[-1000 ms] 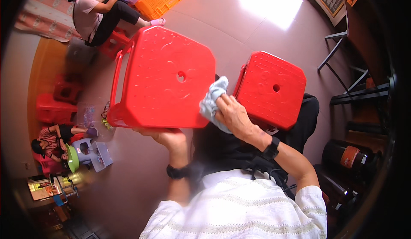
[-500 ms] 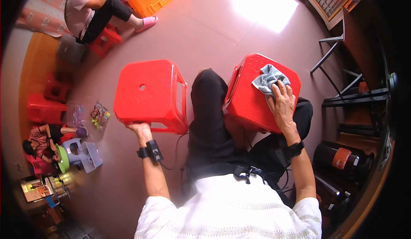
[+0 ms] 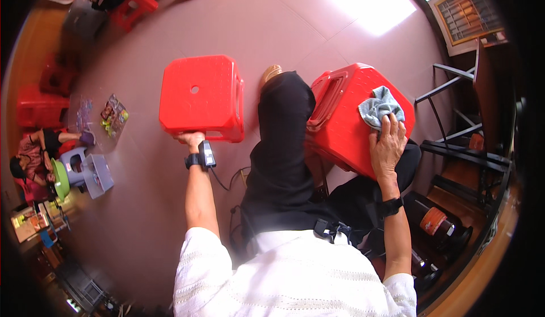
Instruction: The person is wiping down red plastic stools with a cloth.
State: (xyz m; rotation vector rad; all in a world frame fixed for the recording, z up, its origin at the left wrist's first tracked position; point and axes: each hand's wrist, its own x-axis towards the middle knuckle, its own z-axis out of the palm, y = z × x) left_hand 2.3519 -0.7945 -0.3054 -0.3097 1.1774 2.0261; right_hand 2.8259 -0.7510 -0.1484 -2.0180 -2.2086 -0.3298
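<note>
My left hand (image 3: pixel 192 140) grips the near lower edge of a red plastic stool (image 3: pixel 198 98), its fingers partly hidden under the rim. The stool's square seat has a small round hole in the middle. To the right, a second red plastic stool (image 3: pixel 349 127) is tilted by my legs, and its side panel shows on the left. My right hand (image 3: pixel 389 144) rests on that seat, fingertips over the near edge of a crumpled grey-blue cloth (image 3: pixel 381 108), holding it against the plastic.
A person on a red stool (image 3: pixel 134 9) sits far left. Another person sits at left beside a green basin (image 3: pixel 60 179) and a clear bin (image 3: pixel 97 175). Colourful packets (image 3: pixel 114 115) lie on the floor. A folding metal frame (image 3: pixel 454 104) and dark cylinders (image 3: pixel 437 223) stand at right.
The left stool and my left hand have moved away from my body. The right stool has tipped further, showing more of its side, and the cloth and right hand have shifted right.
</note>
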